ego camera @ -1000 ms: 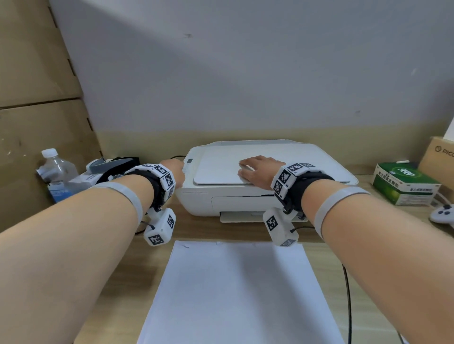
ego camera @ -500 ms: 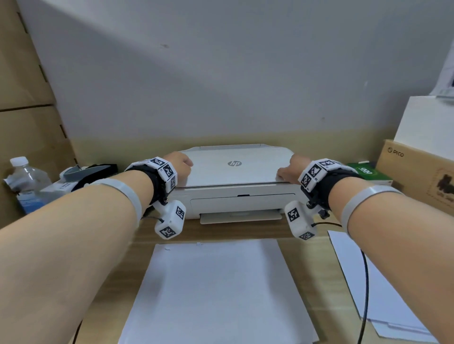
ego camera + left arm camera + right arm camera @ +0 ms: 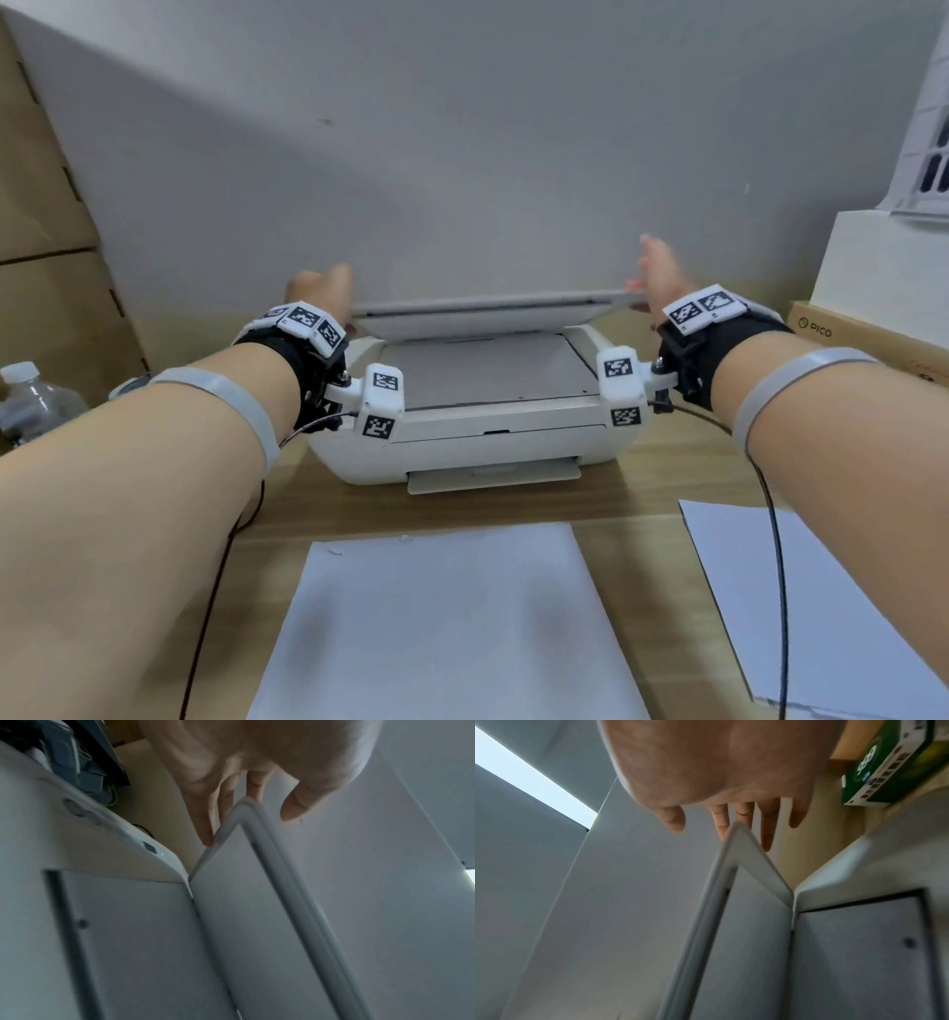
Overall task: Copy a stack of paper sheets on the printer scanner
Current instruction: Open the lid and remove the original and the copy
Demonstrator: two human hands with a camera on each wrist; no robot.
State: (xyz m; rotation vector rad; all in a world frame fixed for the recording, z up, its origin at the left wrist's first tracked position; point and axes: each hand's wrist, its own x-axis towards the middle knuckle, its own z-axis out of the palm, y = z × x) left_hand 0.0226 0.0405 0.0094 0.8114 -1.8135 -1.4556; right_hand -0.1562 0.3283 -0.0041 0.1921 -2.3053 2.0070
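A white printer [image 3: 472, 442] stands on the wooden desk, its scanner lid [image 3: 488, 314] raised partway over the bare scanner glass [image 3: 488, 375]. My left hand [image 3: 321, 290] holds the lid's front left corner [image 3: 244, 805], thumb on one face and fingers [image 3: 208, 825] along the other. My right hand [image 3: 660, 272] is at the front right corner [image 3: 736, 829] with straight, spread fingers [image 3: 767, 829] against the lid's edge and the thumb apart. A stack of white paper [image 3: 441, 627] lies in front of the printer, and more sheets [image 3: 832, 606] lie to its right.
Cardboard boxes [image 3: 46, 216] and a water bottle [image 3: 31, 401] are at the left. A PICO carton [image 3: 868, 342] with a white box [image 3: 883, 267] on it is at the right, a green box [image 3: 890, 760] behind. Black cables [image 3: 775, 565] trail over the desk.
The lid was flat on the printer before. Both hands moved to its front corners and have lifted it, uncovering the glass. The head view has shifted right.
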